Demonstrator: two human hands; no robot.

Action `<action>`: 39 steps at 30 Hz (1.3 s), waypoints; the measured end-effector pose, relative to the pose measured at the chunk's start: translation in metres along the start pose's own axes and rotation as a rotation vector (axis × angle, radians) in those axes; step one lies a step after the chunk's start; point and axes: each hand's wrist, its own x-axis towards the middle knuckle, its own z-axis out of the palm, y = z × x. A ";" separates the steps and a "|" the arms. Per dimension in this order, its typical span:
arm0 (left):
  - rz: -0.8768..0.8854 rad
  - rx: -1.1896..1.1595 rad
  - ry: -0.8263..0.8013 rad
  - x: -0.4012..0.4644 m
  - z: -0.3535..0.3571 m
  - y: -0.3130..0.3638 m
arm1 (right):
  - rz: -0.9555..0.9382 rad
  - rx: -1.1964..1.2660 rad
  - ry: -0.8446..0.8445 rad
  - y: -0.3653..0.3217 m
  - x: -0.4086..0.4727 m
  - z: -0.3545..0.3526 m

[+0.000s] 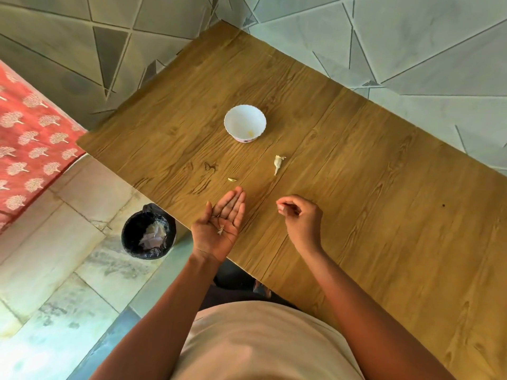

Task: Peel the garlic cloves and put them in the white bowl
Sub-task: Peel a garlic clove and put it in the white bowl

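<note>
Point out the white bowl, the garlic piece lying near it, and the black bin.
white bowl (245, 122): head view, on its inner wall.
garlic piece (278, 162): head view, on its bulging upper part.
black bin (131, 227): head view, on its liner's left rim.

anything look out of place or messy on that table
Nothing spilled or damaged. The only strays are a small clove-like bit lying loose on the wooden table just beyond the left hand, and a papery garlic remnant near the white bowl. Skin flecks rest on the open left palm.
</note>
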 end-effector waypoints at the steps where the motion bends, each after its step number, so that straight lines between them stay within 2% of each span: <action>1: 0.001 0.006 0.013 -0.001 -0.002 0.002 | -0.023 -0.040 -0.004 -0.001 0.004 0.006; 4: 0.002 0.024 0.039 -0.003 -0.004 0.007 | -0.192 -0.181 -0.049 -0.001 0.020 0.022; 8: -0.011 0.033 0.051 -0.003 -0.004 0.012 | -0.588 -0.491 -0.292 0.009 0.034 0.038; 12: -0.034 0.052 0.053 -0.002 -0.006 0.012 | -0.789 -0.701 -0.436 0.030 0.015 0.016; 15: -0.056 0.067 0.038 -0.001 -0.007 0.011 | -0.727 -0.602 -0.404 0.036 -0.003 -0.005; 18: -0.075 0.081 0.037 0.000 -0.005 0.011 | -0.494 -0.508 -0.186 0.035 -0.007 -0.008; 20: -0.077 0.086 0.040 0.000 -0.005 0.010 | -0.350 -0.558 -0.092 0.034 -0.011 -0.002; 22: -0.079 0.095 0.036 0.001 -0.006 0.011 | -0.273 -0.632 -0.106 0.032 -0.021 0.013; 24: -0.081 0.098 0.030 0.000 -0.006 0.011 | -0.301 -0.663 -0.184 0.027 -0.032 0.030; 27: -0.083 0.081 0.025 -0.001 -0.008 0.011 | -0.444 -0.680 -0.285 0.018 -0.039 0.042; 32: -0.069 0.061 0.022 -0.001 -0.009 0.013 | -0.427 -0.589 -0.238 0.009 -0.010 0.041; 37: -0.066 0.081 0.011 -0.005 -0.012 0.012 | -0.655 -0.851 -0.374 0.018 -0.007 0.045; 39: -0.064 0.083 0.006 -0.005 -0.013 0.012 | -0.734 -0.878 -0.406 0.026 -0.022 0.032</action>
